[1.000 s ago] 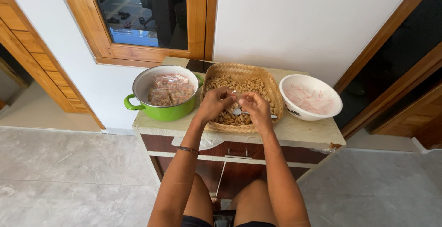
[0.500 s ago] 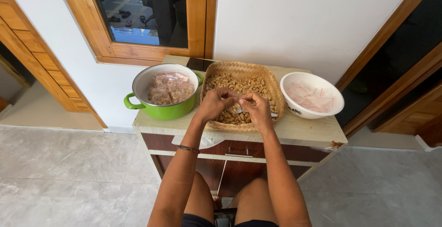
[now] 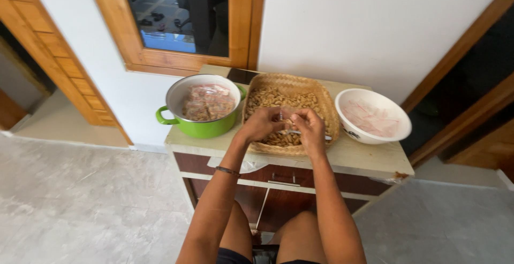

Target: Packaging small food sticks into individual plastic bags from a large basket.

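Note:
Both my hands meet over a woven basket (image 3: 326, 109) full of peanuts (image 3: 273, 99). My left hand (image 3: 261, 125) and my right hand (image 3: 309, 127) together pinch a small clear plastic bag (image 3: 284, 116) between their fingertips. A spoon (image 3: 295, 132) lies in the peanuts just under my right hand. A green pot (image 3: 201, 127) to the left holds several filled small bags (image 3: 208, 101). A white bowl (image 3: 375, 134) to the right holds several empty clear bags with red strips (image 3: 370, 117).
All three containers stand on a small wooden cabinet (image 3: 353, 157) against a white wall. A wood-framed window (image 3: 182, 18) is above it. Wooden door frames stand at both sides, and grey tiled floor (image 3: 80, 200) surrounds the cabinet. My knees are under its front edge.
The camera has shifted, so the whole scene sits a little further right and lower. My hands stay together over the basket, fingers working the small bag.

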